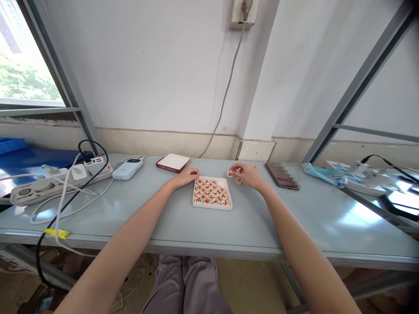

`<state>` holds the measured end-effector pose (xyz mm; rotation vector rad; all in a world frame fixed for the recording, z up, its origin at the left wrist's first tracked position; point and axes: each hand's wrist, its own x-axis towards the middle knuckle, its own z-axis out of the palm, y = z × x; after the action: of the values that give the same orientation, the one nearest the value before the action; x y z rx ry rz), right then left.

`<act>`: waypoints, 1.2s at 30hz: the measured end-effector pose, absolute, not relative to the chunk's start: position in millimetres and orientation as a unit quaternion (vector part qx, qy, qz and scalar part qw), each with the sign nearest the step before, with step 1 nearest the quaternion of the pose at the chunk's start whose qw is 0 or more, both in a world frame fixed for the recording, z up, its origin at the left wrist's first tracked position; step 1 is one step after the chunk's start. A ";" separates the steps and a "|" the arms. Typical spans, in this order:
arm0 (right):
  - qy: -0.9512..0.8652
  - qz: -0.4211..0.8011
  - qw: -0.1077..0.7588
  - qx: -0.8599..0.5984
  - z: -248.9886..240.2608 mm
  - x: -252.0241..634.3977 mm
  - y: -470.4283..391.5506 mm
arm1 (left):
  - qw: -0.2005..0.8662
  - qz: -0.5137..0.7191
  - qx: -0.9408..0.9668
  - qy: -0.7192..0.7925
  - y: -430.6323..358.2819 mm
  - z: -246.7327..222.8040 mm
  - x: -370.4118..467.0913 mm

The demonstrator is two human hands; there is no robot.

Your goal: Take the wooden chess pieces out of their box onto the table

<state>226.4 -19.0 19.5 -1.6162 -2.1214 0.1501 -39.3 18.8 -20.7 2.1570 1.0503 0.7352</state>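
Note:
A small white tray (229, 205) lies mid-table, filled with several round cream pieces marked in red (211, 193). My left hand (186, 176) rests at the tray's far left corner, fingers curled against its rim. My right hand (248, 174) hovers just beyond the tray's far right corner and pinches a round cream piece (230, 173) between its fingertips. Another loose piece (238, 181) lies on the table under that hand.
A red-edged white lid (173, 162) lies behind the tray. A dark phone (282, 175) sits to the right, with packets and cables (353, 176) beyond it. On the left are a power strip (49, 183), a blue device (127, 168) and loose wires. The table's front edge (209, 248) is near.

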 end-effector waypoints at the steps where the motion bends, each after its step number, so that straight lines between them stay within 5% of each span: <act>1: -0.772 0.055 0.222 -0.593 17.3 228.0 -17.0 | 0.311 0.278 0.817 0.398 18.1 -20.1 -39.2; 17: -0.751 -0.030 0.131 -0.647 3.9 231.3 -9.2 | 0.306 0.280 0.819 0.397 20.0 -21.9 -39.3; 24: -0.782 0.043 0.236 -0.576 15.4 222.0 -18.3 | 0.307 0.278 0.818 0.398 24.2 -25.0 -39.6; 29: -0.875 0.170 0.116 -0.438 30.1 203.2 -37.5 | 0.300 0.280 0.819 0.400 27.6 -27.7 -38.8; 36: -0.867 0.108 0.085 -0.479 26.9 203.6 -36.8 | 0.295 0.274 0.820 0.406 26.3 -26.4 -38.3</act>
<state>203.6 -36.8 26.9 -1.4281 -2.5849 0.3228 -38.3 26.3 -26.4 2.1834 1.0811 0.7289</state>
